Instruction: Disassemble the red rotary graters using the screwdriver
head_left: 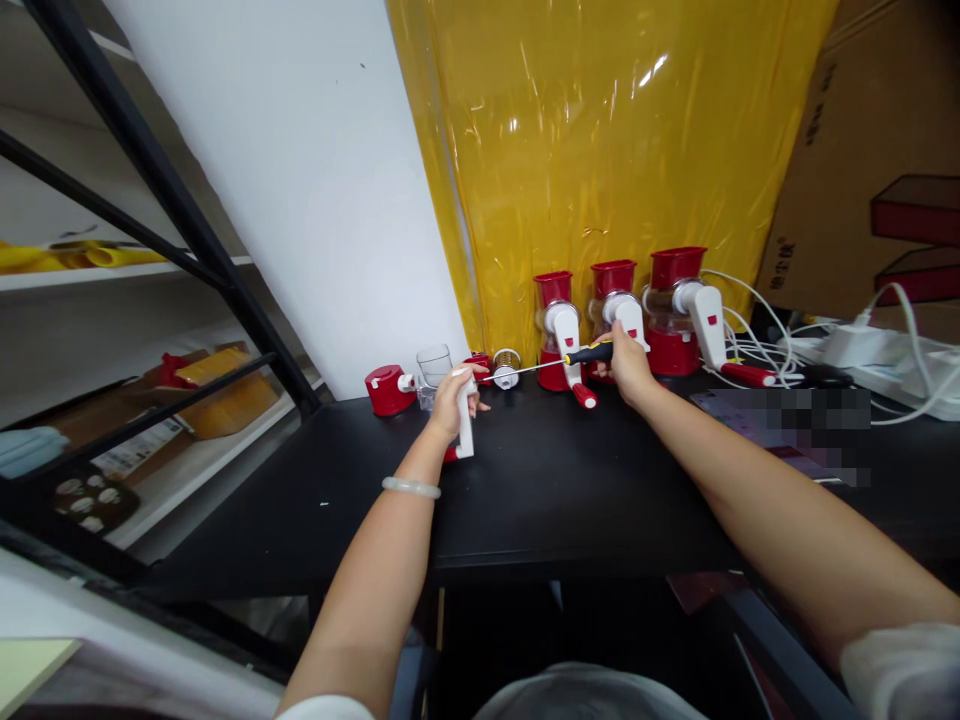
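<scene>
Maybe the right hand, gripping the screwdriver, pushes crookedly. Mid-frame, the left hand, clasping a white crank, gets pricked.

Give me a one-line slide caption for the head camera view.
Left hand holds a white crank; right hand holds a screwdriver near three red-and-white grinders.

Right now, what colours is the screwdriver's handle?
The screwdriver handle is black and yellow, seen best in the head view.

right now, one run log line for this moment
left hand: holds white crank | right hand: grips screwdriver, shaft toward crank | right side: three red-topped grinders stand upright
</scene>
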{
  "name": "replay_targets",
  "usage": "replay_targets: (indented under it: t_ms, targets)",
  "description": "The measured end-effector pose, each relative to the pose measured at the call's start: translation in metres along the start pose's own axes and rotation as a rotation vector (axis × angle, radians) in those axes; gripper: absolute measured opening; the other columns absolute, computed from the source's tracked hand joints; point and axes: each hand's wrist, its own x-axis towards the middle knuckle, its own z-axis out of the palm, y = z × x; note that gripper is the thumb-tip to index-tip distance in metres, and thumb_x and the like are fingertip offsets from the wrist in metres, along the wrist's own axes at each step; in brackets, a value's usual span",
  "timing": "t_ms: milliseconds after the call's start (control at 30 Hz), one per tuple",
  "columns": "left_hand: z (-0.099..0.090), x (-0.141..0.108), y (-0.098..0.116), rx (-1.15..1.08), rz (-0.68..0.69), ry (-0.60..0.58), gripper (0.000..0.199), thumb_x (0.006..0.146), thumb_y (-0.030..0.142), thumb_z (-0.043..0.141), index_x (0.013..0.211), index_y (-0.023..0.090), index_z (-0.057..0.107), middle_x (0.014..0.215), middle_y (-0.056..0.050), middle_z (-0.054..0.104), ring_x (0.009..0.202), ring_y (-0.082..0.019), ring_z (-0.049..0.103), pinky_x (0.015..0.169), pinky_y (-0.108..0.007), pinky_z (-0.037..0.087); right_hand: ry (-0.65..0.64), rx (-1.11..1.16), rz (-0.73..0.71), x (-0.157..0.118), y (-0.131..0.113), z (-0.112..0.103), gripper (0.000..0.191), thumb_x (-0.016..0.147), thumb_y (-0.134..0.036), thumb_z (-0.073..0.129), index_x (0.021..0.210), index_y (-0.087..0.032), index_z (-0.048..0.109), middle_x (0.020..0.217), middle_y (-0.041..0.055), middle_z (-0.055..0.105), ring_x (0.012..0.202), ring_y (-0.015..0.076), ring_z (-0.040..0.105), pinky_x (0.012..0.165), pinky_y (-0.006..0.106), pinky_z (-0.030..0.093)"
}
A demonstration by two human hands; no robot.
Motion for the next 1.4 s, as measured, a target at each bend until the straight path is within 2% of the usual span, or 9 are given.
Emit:
replay_targets:
  t_ms: [133, 300, 467, 600, 867, 1033, 1200, 1300, 1400]
  targets:
    - [-0.001, 0.001, -0.001, -0.014, 0.007, 0.005, 0.041, 0.076, 0.056, 0.066, 0.094, 0.019, 0.068, 0.042, 0.009, 0.047, 0.036, -0.01, 0.043, 0.05, -0.027, 0.054, -0.023, -0.024, -0.009, 0.001, 0.003, 0.0, 0.023, 0.083, -0.04, 0.071, 0.073, -0.023, 0.061, 0.048, -0.0045, 0.051, 0.04, 0.0111, 0.048, 0.038, 0.021, 0.036]
    - [-0.001, 0.0, 0.0, -0.015, 0.008, -0.008, 0.04, 0.078, 0.054, 0.064, 0.096, 0.018, 0.067, 0.042, 0.009, 0.047, 0.036, -0.01, 0.043, 0.05, -0.027, 0.054, -0.035, 0.225, 0.084, 0.002, 0.001, 0.002, 0.007, 0.071, -0.023, 0.064, 0.078, -0.022, 0.062, 0.068, -0.0045, 0.061, 0.053, 0.0107, 0.058, 0.05, 0.023, 0.05]
    - [0.0, -0.001, 0.001, -0.012, 0.001, -0.009, 0.041, 0.077, 0.055, 0.065, 0.096, 0.018, 0.066, 0.042, 0.009, 0.047, 0.036, -0.01, 0.043, 0.05, -0.027, 0.054, -0.078, 0.28, 0.114, 0.001, -0.001, 0.0, 0.013, 0.076, -0.035, 0.064, 0.079, -0.022, 0.063, 0.07, -0.0023, 0.063, 0.059, 0.0136, 0.063, 0.055, 0.028, 0.056]
    - [0.001, 0.0, 0.002, -0.038, 0.001, 0.003, 0.043, 0.076, 0.057, 0.066, 0.095, 0.018, 0.067, 0.042, 0.009, 0.046, 0.037, -0.01, 0.042, 0.05, -0.027, 0.054, -0.05, 0.029, 0.024, 0.003, 0.003, -0.002, 0.038, 0.086, -0.059, 0.064, 0.076, -0.022, 0.062, 0.047, -0.0039, 0.05, 0.039, 0.0121, 0.047, 0.041, 0.025, 0.044]
    - [0.002, 0.001, 0.001, -0.034, 0.017, -0.003, 0.042, 0.077, 0.055, 0.064, 0.095, 0.018, 0.067, 0.043, 0.009, 0.047, 0.037, -0.009, 0.042, 0.051, -0.027, 0.055, -0.084, 0.193, 0.032, 0.003, -0.002, 0.0, 0.011, 0.073, -0.028, 0.067, 0.076, -0.023, 0.057, 0.057, -0.0053, 0.053, 0.044, 0.0089, 0.045, 0.044, 0.021, 0.042]
    - [0.001, 0.002, 0.0, -0.037, 0.022, 0.004, 0.042, 0.076, 0.055, 0.065, 0.095, 0.018, 0.067, 0.042, 0.009, 0.046, 0.036, -0.01, 0.042, 0.05, -0.028, 0.055, -0.143, 0.323, 0.001, 0.0, -0.005, -0.001, 0.015, 0.072, -0.035, 0.065, 0.081, -0.024, 0.059, 0.072, -0.0033, 0.058, 0.054, 0.0096, 0.053, 0.051, 0.023, 0.047]
    - [0.0, 0.002, 0.0, -0.036, 0.024, -0.005, 0.043, 0.077, 0.056, 0.066, 0.096, 0.018, 0.066, 0.042, 0.009, 0.047, 0.036, -0.01, 0.042, 0.049, -0.027, 0.054, -0.067, 0.114, -0.068, 0.004, -0.003, -0.001, 0.037, 0.082, -0.061, 0.065, 0.088, -0.024, 0.066, 0.054, -0.0052, 0.048, 0.041, 0.0106, 0.044, 0.044, 0.025, 0.043]
    - [0.0, 0.002, 0.0, -0.018, 0.026, -0.005, 0.043, 0.077, 0.057, 0.065, 0.095, 0.018, 0.066, 0.042, 0.009, 0.047, 0.036, -0.01, 0.042, 0.05, -0.028, 0.055, -0.063, 0.082, -0.074, 0.006, -0.004, 0.0, 0.025, 0.081, -0.048, 0.07, 0.088, -0.024, 0.066, 0.047, -0.009, 0.04, 0.037, 0.0094, 0.035, 0.044, 0.026, 0.043]
    - [0.0, 0.002, 0.0, 0.001, 0.028, -0.011, 0.042, 0.078, 0.056, 0.065, 0.096, 0.018, 0.066, 0.042, 0.009, 0.047, 0.036, -0.01, 0.043, 0.05, -0.028, 0.055, -0.073, 0.217, 0.027, 0.004, -0.007, 0.0, 0.013, 0.077, -0.033, 0.066, 0.086, -0.024, 0.063, 0.056, -0.0066, 0.051, 0.042, 0.0099, 0.044, 0.046, 0.025, 0.045]
